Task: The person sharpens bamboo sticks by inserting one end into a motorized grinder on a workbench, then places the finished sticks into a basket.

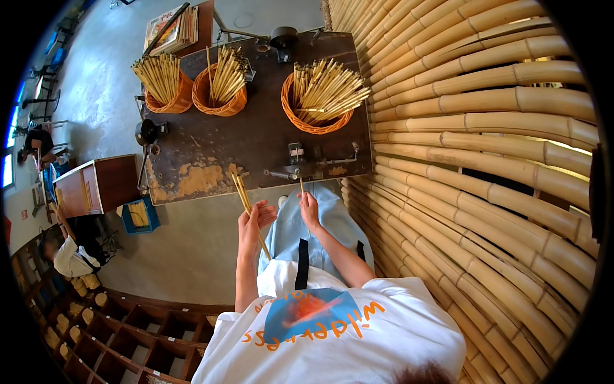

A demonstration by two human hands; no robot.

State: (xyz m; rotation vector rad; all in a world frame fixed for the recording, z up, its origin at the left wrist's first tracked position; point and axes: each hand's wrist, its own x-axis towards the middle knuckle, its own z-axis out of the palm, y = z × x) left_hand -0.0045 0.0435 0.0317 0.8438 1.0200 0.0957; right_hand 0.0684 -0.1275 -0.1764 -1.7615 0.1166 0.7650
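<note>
My left hand [253,223] holds a few slender bamboo sticks [240,187] upright at a slant, its fingers partly extended beside them. To its right, my right hand [309,211] pinches a single thin stick [302,184] whose far end is at a small metal fixture [295,155] on the near edge of the dark, worn wooden table [192,147]; whether it sits inside the fixture I cannot tell. Both hands are over my lap, just short of the table.
Three wicker baskets of sticks [167,105] [219,105] [306,125] stand on the table. A bamboo slat wall [480,128] runs close on my right. A blue crate [135,227] and wooden cabinet [96,195] are at left, with two other people beyond. Wooden cubbies [137,339] lie lower left.
</note>
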